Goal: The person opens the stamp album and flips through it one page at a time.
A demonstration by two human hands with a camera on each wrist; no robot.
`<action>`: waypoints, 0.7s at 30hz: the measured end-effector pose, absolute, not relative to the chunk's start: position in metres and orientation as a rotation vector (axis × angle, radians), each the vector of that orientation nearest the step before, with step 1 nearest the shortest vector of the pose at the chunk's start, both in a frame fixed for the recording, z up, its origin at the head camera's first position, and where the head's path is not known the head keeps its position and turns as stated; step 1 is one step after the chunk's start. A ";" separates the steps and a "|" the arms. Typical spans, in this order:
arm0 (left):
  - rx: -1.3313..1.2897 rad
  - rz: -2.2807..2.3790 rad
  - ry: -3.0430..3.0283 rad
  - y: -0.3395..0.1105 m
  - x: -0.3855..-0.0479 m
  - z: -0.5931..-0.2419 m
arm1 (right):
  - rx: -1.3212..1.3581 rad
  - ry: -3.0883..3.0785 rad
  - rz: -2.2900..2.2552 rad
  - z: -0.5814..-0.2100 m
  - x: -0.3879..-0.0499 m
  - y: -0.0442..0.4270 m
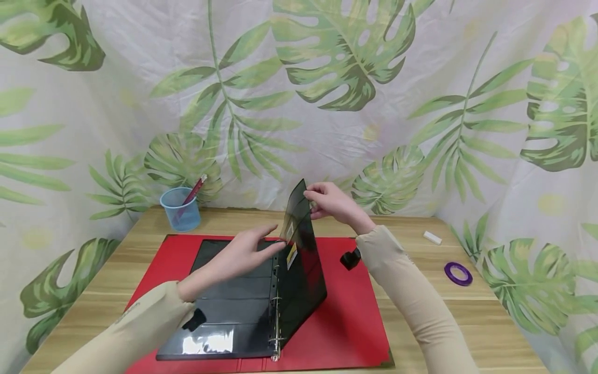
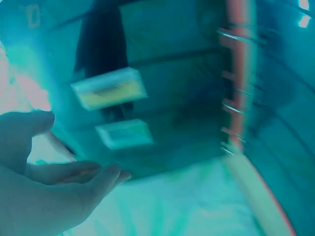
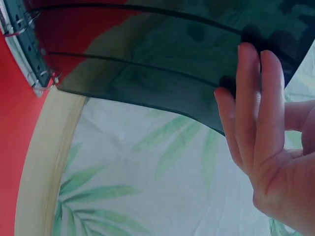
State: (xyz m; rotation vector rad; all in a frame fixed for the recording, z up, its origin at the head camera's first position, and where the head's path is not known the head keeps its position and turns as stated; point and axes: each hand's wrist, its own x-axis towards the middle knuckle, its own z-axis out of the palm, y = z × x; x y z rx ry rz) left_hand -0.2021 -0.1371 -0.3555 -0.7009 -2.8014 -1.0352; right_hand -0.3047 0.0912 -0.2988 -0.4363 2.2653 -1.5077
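A clear-pocketed black binder page (image 1: 303, 259) stands on edge, leaning right from the rings, with small yellow-and-white cards in its pockets. My right hand (image 1: 334, 205) holds its far outer corner; in the right wrist view several fingers (image 3: 248, 108) lie along the face, and the thumb's contact is hidden. Beside the page's other face, my left hand (image 1: 238, 257) reaches with thumb and fingers apart, gripping nothing. The left wrist view, blurred, shows that hand (image 2: 54, 182) near the page edge. Beneath lies the open red binder (image 1: 348, 317), black pages (image 1: 229, 283) flat on its left side.
On the wooden table (image 1: 472, 322), a blue cup (image 1: 182, 213) with dark red pencils (image 1: 193, 191) stands at the back left. A white eraser-like block (image 1: 432, 238) and a purple tape roll (image 1: 458, 274) lie at right. Leaf-patterned cloth (image 1: 327, 130) hangs behind the table.
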 end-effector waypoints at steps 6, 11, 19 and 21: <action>-0.643 -1.208 -2.833 -0.114 -0.205 -0.331 | -0.452 2.246 -1.529 -0.298 -0.301 0.080; -0.575 -1.296 -2.824 -0.105 -0.209 -0.324 | -0.497 2.275 -1.523 -0.298 -0.295 0.073; -0.526 -1.387 -2.834 -0.112 -0.209 -0.318 | -0.593 2.301 -1.535 -0.308 -0.287 0.073; -0.518 -1.387 -2.828 -0.117 -0.209 -0.316 | -0.593 2.316 -1.550 -0.316 -0.288 0.076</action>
